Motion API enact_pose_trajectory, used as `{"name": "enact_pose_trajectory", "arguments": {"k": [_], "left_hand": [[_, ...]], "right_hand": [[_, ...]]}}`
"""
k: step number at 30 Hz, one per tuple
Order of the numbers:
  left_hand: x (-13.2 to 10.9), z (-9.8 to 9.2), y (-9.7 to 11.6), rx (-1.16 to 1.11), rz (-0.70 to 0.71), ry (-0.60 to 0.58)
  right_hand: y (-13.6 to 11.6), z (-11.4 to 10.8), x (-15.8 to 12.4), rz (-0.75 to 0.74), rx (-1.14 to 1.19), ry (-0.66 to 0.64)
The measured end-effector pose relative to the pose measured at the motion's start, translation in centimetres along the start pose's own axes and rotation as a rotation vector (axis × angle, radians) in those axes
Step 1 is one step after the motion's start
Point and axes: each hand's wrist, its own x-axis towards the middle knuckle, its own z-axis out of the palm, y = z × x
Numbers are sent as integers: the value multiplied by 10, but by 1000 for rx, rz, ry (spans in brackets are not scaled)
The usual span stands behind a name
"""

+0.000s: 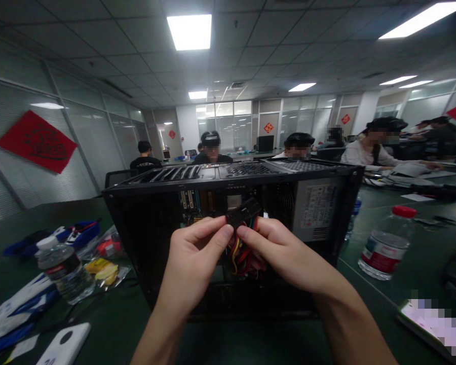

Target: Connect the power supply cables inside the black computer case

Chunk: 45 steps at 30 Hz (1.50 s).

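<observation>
An open black computer case (235, 177) stands on the dark green table (403, 289) right in front of me. Both hands are raised before its opening. My left hand (193, 258) and my right hand (279, 251) pinch a black power connector (243, 213) between thumbs and fingers. A bundle of red, yellow and black wires (240, 256) hangs from the connector between my hands. Inside the case a silver power supply (317, 208) sits at the right and circuit-board slots (192, 203) show at the left.
A plastic water bottle (65, 271) stands at the left among plastic bags of parts (106, 266) and a white device (63, 344). Another bottle with a red cap (387, 243) stands at the right. Several people sit at tables behind the case.
</observation>
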Motion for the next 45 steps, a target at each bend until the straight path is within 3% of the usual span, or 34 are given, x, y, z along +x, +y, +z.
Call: {"name": "enact_pose_trajectory", "arguments": {"k": [20,33,36,41,45], "left_hand": [[-1,0,-2,33,-33,46],[2,-1,-8,-63,-64,38],[2,-1,-11,-67,-50,62],[6,-4,-14,-31,-19,77],[6,-4,-10,1,-12,66]], "right_hand": [[3,7,3,17,44,11],[-2,12,2,-33,-10,18],[-3,10,3,-61,-39,77],[-2,7,6,-177,48,296],[-2,8,7,-199,88,359]]}}
